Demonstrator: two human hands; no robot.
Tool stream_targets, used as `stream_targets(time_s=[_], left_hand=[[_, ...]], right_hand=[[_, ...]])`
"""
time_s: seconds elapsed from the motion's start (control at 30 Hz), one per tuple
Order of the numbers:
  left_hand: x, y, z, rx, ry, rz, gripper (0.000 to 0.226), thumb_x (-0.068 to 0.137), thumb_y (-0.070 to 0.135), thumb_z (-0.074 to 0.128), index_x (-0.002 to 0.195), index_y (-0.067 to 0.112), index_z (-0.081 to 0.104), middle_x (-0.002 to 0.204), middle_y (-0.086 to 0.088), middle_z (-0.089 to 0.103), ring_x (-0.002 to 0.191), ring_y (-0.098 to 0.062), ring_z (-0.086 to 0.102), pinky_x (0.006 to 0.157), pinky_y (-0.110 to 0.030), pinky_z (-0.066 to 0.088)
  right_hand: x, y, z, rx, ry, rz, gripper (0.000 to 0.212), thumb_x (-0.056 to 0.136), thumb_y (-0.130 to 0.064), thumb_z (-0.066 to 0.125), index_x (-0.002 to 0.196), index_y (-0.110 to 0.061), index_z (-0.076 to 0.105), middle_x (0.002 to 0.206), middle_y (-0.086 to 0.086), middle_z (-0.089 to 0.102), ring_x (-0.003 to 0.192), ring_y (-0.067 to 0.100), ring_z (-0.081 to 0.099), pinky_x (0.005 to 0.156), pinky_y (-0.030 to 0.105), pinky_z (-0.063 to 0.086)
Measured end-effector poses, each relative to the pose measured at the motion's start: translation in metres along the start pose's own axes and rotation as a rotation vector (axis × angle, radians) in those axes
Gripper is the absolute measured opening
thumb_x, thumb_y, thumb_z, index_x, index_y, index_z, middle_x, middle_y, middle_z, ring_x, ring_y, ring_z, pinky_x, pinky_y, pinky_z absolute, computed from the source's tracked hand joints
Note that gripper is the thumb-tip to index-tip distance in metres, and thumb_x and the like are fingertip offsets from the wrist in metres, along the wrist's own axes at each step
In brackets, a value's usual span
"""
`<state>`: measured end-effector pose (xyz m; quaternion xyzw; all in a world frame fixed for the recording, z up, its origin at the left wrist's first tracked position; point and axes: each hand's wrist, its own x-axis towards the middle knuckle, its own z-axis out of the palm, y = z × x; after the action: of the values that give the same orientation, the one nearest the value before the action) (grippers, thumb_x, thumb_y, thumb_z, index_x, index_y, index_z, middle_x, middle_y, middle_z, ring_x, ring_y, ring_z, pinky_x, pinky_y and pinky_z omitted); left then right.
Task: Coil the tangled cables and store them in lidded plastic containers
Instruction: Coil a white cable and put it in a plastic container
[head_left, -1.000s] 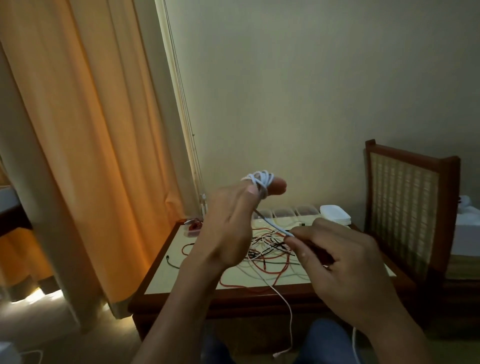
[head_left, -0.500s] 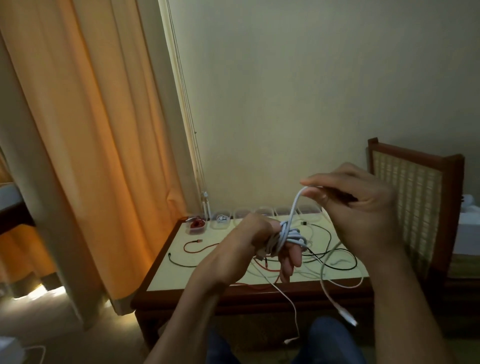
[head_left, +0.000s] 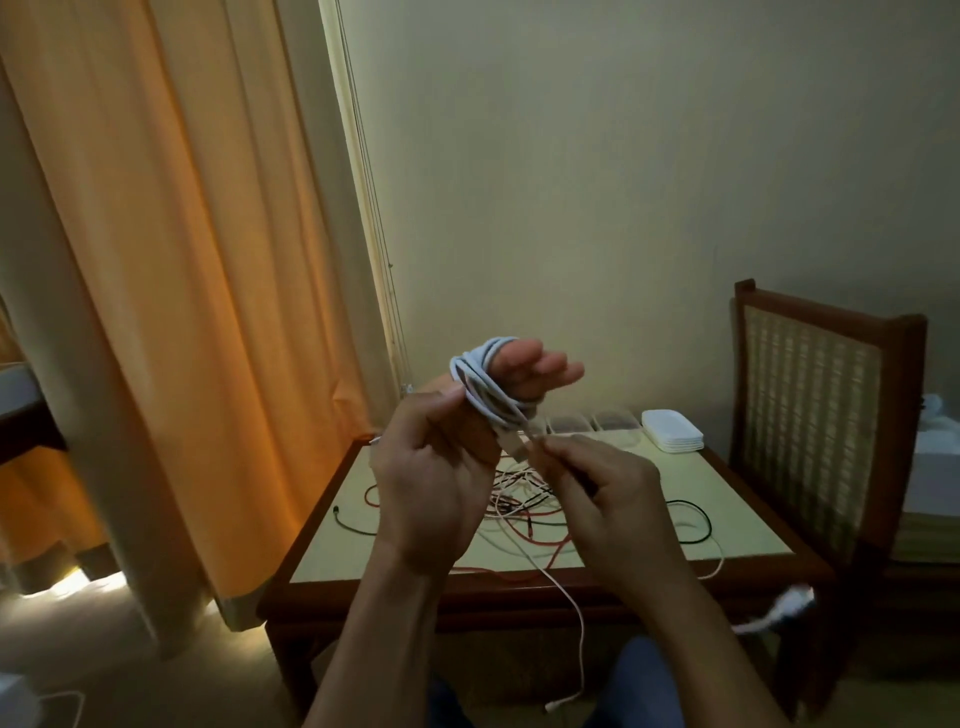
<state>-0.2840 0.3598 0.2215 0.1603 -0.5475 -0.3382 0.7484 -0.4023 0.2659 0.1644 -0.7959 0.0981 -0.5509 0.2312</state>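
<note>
The left hand (head_left: 431, 483) is raised at the centre of the frame with its fingers (head_left: 540, 366) stretched out nearly straight towards the right, and the white cable (head_left: 480, 387) is wound around them in several close turns, the thumb pressed against the coil's near side. Just lower right of it, the right hand (head_left: 608, 499) pinches the cable's free end between thumb and fingertips, a short taut length running up from there to the coil. The cable is smooth, round and pale. The two hands stand in front of much of the counter (head_left: 753, 512), hiding the middle of the tangle of cables (head_left: 524, 512) lying there: red, black and whitish leads looped over one another. A thin white lead (head_left: 577, 623) hangs over the counter's lower edge towards the floor. Along the counter's upper edge stands a row of clear containers (head_left: 615, 422), partly hidden by the hands, with a stack of white lids (head_left: 672, 431) beside them at the right. A wooden chair (head_left: 815, 415) with a woven back stands at the right of the frame, and an orange curtain (head_left: 182, 260) fills the left.
</note>
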Motion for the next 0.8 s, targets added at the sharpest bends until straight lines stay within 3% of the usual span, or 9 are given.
stream_targets(time_s=[0.07,0.17,0.37,0.5,0.6,0.7,0.8], left_hand=[[-0.001,-0.003,0.003,0.206,0.016,0.021,0.049,0.097,0.020,0.031,0.125,-0.004,0.064,0.127,-0.022,0.069,0.129,-0.038,0.059,0.109,-0.038,0.047],[-0.003,-0.012,0.007,0.614,0.055,0.103,0.043,0.099,0.012,0.030,0.119,0.010,0.068,0.117,0.005,0.075,0.119,-0.013,0.066,0.098,-0.024,0.050],[-0.008,-0.025,0.003,1.149,0.024,0.136,0.048,0.097,0.029,0.035,0.129,0.017,0.068,0.128,0.009,0.069,0.127,-0.001,0.058,0.104,-0.018,0.045],[-0.012,-0.024,-0.005,1.234,0.014,0.070,0.045,0.096,0.030,0.036,0.124,0.020,0.069,0.119,0.010,0.069,0.119,0.001,0.060,0.099,-0.015,0.046],[-0.010,-0.013,-0.020,1.267,0.045,-0.025,0.035,0.093,0.022,0.043,0.115,0.024,0.071,0.110,0.010,0.069,0.108,-0.005,0.064,0.091,-0.024,0.053],[-0.012,-0.001,-0.025,1.245,-0.008,-0.154,0.030,0.088,0.017,0.051,0.107,0.028,0.071,0.104,0.013,0.070,0.106,-0.003,0.064,0.089,-0.017,0.051],[-0.014,-0.002,-0.022,1.252,-0.114,-0.252,0.024,0.087,0.016,0.057,0.102,0.027,0.072,0.096,0.009,0.069,0.098,-0.005,0.065,0.083,-0.017,0.051]], right_hand=[[-0.006,-0.002,-0.004,-0.078,-0.016,-0.009,0.015,0.096,-0.017,0.065,0.106,-0.019,0.076,0.090,-0.012,0.074,0.082,0.000,0.067,0.068,0.017,0.050],[-0.008,-0.006,-0.017,-0.153,-0.067,-0.014,0.011,0.097,-0.021,0.067,0.105,-0.023,0.075,0.088,-0.013,0.072,0.082,-0.001,0.065,0.068,0.018,0.051],[-0.007,-0.010,-0.038,-0.232,-0.191,-0.035,0.020,0.096,-0.038,0.059,0.107,-0.028,0.073,0.090,-0.016,0.069,0.082,0.004,0.064,0.068,0.030,0.054],[-0.008,-0.010,-0.051,-0.373,-0.220,-0.045,0.024,0.094,-0.042,0.060,0.110,-0.031,0.073,0.094,-0.017,0.070,0.081,0.003,0.064,0.067,0.034,0.057],[-0.006,-0.012,-0.068,-0.382,-0.196,-0.054,0.015,0.095,-0.030,0.067,0.107,-0.027,0.076,0.089,-0.018,0.067,0.075,0.000,0.062,0.062,0.032,0.055],[-0.001,-0.018,-0.078,-0.358,-0.103,-0.137,0.016,0.094,-0.027,0.068,0.106,-0.025,0.078,0.086,-0.015,0.066,0.079,0.005,0.063,0.069,0.037,0.056],[0.005,-0.024,-0.074,-0.360,0.007,-0.207,0.013,0.094,-0.022,0.073,0.106,-0.019,0.079,0.083,-0.012,0.062,0.072,0.004,0.059,0.063,0.032,0.052]])
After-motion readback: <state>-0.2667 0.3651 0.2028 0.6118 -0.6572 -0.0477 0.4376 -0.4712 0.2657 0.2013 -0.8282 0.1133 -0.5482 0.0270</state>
